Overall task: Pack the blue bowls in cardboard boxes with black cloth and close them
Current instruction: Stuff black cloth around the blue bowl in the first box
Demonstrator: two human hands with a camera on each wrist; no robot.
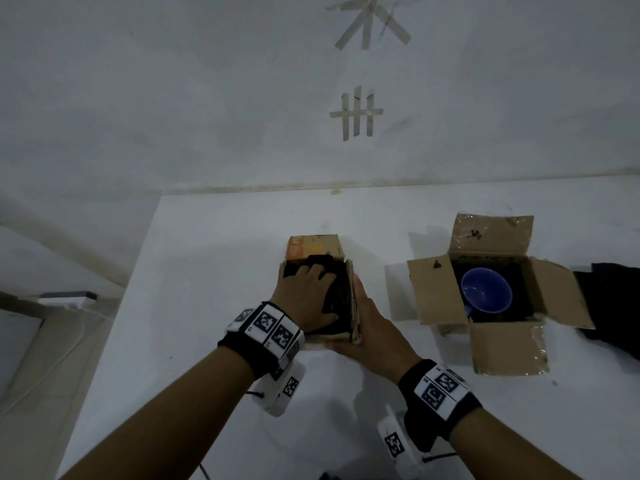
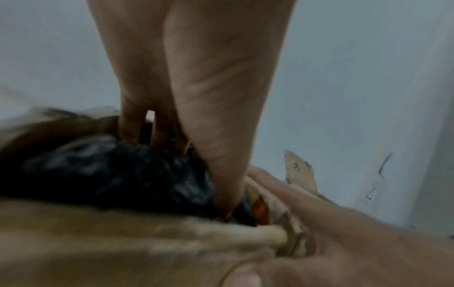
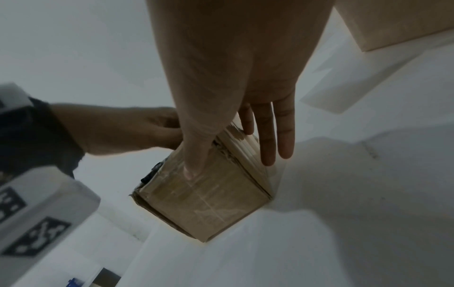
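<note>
A small cardboard box [image 1: 317, 249] stands mid-table with black cloth [image 1: 341, 296] stuffed in it. My left hand [image 1: 308, 292] lies on the cloth, fingers spread, pressing down into it [image 2: 157, 132]. My right hand [image 1: 372, 323] rests against the box's right side, holding its flap upright; the straight fingers [image 3: 275, 132] lie along the side wall and the thumb on the near face of the box [image 3: 209, 203]. No bowl shows in this box. To the right a larger box [image 1: 504, 344] stands with all flaps open, a blue bowl [image 1: 485, 292] on black cloth inside.
More black cloth [image 1: 611, 299] lies at the right edge of the view on the white table [image 1: 207, 341]. The table ends on the left, with floor and a cable below. A white wall with tape marks rises behind.
</note>
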